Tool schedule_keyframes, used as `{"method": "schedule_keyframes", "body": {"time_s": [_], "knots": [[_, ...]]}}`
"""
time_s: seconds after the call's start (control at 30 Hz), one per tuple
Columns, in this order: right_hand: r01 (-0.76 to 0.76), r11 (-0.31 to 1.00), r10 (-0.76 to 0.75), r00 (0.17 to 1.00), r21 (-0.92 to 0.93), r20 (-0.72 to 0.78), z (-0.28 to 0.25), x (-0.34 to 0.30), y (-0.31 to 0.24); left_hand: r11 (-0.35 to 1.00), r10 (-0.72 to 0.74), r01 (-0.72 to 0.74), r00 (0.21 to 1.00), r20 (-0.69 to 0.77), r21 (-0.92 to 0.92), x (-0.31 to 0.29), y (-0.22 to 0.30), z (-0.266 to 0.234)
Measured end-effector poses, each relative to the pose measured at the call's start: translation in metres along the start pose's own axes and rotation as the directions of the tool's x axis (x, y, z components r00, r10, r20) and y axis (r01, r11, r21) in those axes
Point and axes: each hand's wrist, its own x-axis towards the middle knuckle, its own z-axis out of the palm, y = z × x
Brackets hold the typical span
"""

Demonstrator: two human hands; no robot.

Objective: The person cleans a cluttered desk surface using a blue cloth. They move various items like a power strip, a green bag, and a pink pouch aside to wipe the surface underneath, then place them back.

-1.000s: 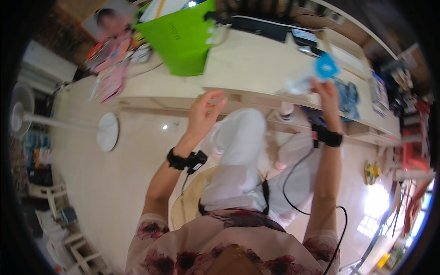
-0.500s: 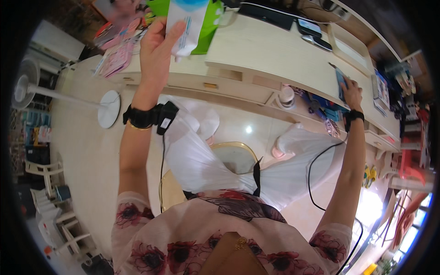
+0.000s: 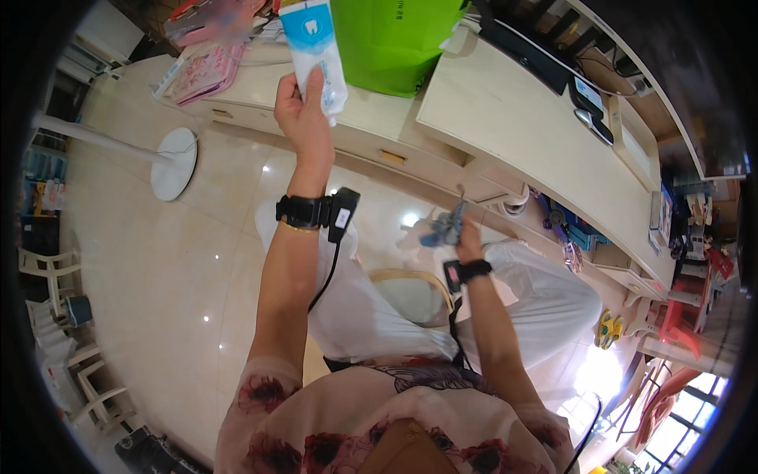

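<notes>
My left hand is closed on a white and blue toothpaste tube with a tooth picture. It holds the tube up over the desk's left part, capped end down, just left of a bright green bag. In front of the desk edge, above my lap, my right hand grips a blue-grey object with a thin dark tip. Motion smears this object, so its kind is unclear. Both wrists wear black straps with small boxes.
The pale wooden desk spans the far side, with drawers and an open shelf holding odds and ends. A phone, a computer mouse and a pink case lie on it. A white fan base stands on the floor at left.
My right hand has lifted the blue-grey object off the desk's right side and brought it left, above my lap. My left hand still holds the toothpaste tube; the view has turned right.
</notes>
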Motion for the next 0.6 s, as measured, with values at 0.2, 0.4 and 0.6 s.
{"method": "schedule_keyframes", "body": {"time_s": [0.2, 0.4, 0.6], "knots": [[0.482, 0.477, -0.417, 0.86, -0.735, 0.293, 0.071, 0.109, 0.045, 0.952, -0.289, 0.27, 0.948, -0.134, -0.145, 0.005, -0.001, -0.015], [0.439, 0.099, -0.211, 0.887, -0.893, 0.412, 0.078, 0.124, -0.022, 0.963, -0.265, 0.246, 0.934, -0.24, -0.107, 0.027, -0.005, -0.045], [-0.011, 0.916, -0.022, 0.997, 0.402, 0.076, 0.04, 0.016, -0.115, 0.945, -0.326, 0.312, 0.919, -0.223, -0.099, 0.025, -0.001, -0.074]]}}
